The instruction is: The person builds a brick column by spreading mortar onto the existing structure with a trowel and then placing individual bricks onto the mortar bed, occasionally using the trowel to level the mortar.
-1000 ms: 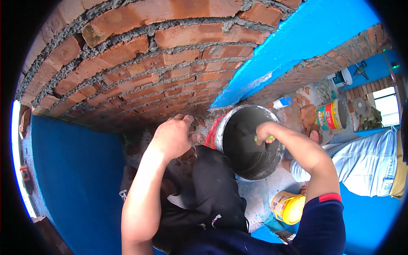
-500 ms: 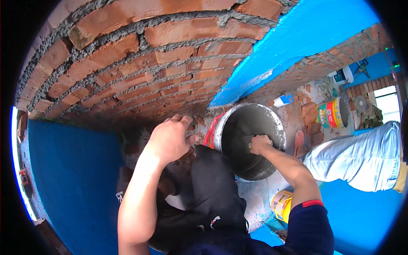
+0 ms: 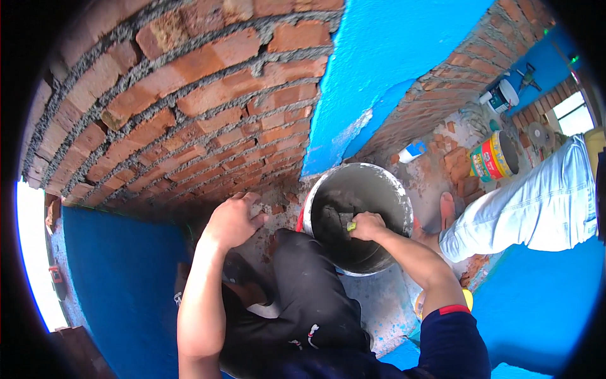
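Note:
Inside a large bucket (image 3: 404, 189) with a mortar-smeared whitish rim, my right hand (image 3: 368, 227) grips a trowel by its yellow-green handle (image 3: 351, 226). Only a little of the grey blade shows, against the wet grey mortar (image 3: 329, 221) in the bucket. My left hand (image 3: 232, 222) hangs in the air to the left of the bucket, near the foot of the brick wall (image 3: 208, 123). Its fingers are loosely bent, the thumb stands apart, and nothing is in it.
Another person's leg in pale jeans (image 3: 524, 208) and a bare foot (image 3: 447, 208) are right of the bucket. Beyond stand a colourful bucket (image 3: 487, 161), a white-and-blue container (image 3: 413, 151) and broken bricks (image 3: 456, 163). A blue panel (image 3: 120, 265) is at left.
The view has shifted, and the bucket now appears further left and slightly lower. My right hand has turned within the bucket, bringing the trowel's handle into clearer sight. My left hand stays empty.

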Demonstrator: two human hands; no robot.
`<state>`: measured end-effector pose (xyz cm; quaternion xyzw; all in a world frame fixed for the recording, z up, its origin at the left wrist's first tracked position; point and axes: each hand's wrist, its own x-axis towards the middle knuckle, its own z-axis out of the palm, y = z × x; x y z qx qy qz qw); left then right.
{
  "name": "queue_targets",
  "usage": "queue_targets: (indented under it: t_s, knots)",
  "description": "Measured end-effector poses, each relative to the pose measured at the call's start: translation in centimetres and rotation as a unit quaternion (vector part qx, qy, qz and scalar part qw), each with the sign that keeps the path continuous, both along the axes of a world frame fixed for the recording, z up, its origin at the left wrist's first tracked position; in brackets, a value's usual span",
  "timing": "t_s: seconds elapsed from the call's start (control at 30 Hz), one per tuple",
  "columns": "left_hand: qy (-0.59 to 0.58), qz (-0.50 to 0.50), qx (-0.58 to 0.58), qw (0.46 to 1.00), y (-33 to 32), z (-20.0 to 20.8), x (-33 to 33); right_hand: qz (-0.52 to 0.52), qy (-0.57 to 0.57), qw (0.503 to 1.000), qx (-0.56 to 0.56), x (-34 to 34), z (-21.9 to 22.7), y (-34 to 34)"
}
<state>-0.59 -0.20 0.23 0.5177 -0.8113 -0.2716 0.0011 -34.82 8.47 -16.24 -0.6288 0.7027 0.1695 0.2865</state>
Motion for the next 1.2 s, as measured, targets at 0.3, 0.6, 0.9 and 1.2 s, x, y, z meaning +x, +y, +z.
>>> queue_targets:
  t_s: [0.3,0.6,0.9,1.2]
  knots:
    - [-0.025,0.005,0.023,0.999,2.0,-0.9,1.1,-0.143,-0.185,0.968,0.094,-5.7,4.7,-0.9]
    - [-0.008,0.004,0.004,1.0,2.2,-0.6,2.0,0.153,0.167,0.972,0.054,-3.9,5.9,-4.3]
    - [0.025,0.021,-0.013,0.999,1.3,0.9,2.1,0.353,0.353,0.859,0.114,-0.2,-8.0,-1.0]
    - [0.044,0.006,0.014,0.999,0.8,1.7,2.0,0.267,0.209,0.916,0.216,1.6,-3.3,1.5]
